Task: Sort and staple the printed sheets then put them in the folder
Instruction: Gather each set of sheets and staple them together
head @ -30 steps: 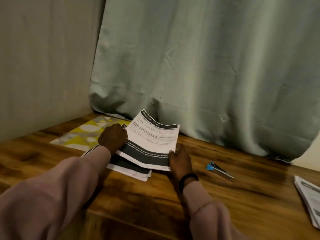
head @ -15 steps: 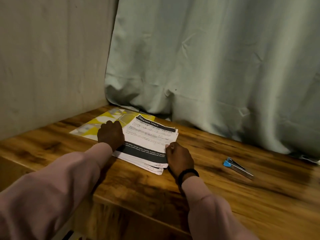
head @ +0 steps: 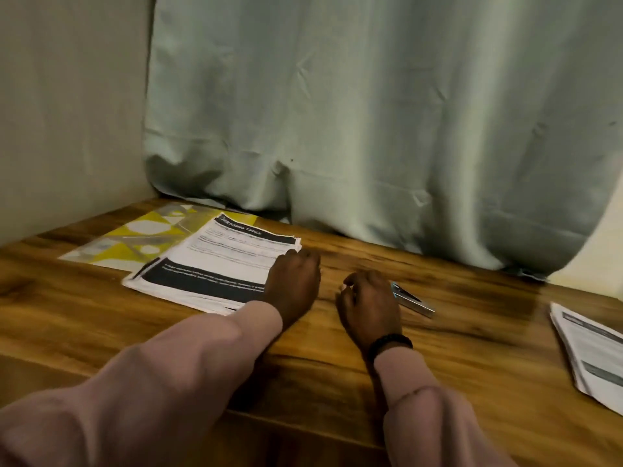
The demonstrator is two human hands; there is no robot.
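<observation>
- Nearest the wall, a yellow and grey patterned folder [head: 135, 242] lies flat and closed on the wooden table [head: 472, 348]; whether anything is inside it cannot be told.
- On top of the folder's right part lies a stack of printed sheets [head: 215, 264], the top page bearing a black header band and a wide black band lower down; the stack hangs past the folder onto the table.
- At the stack's right edge rests the left hand [head: 292, 284], knuckles up and fingers bent down onto the paper; whether it grips the sheets cannot be told.
- Just beside it, apart from the stack, the right hand [head: 369, 303] hovers with loosely curled fingers and holds nothing.
- Partly hidden behind that hand, a metal stapler [head: 413, 299] with a blue end lies on the table.
- Far right, a second stack of printed sheets [head: 593, 348] lies at the picture's edge.
- Behind everything hangs a pale green curtain [head: 371, 112].
</observation>
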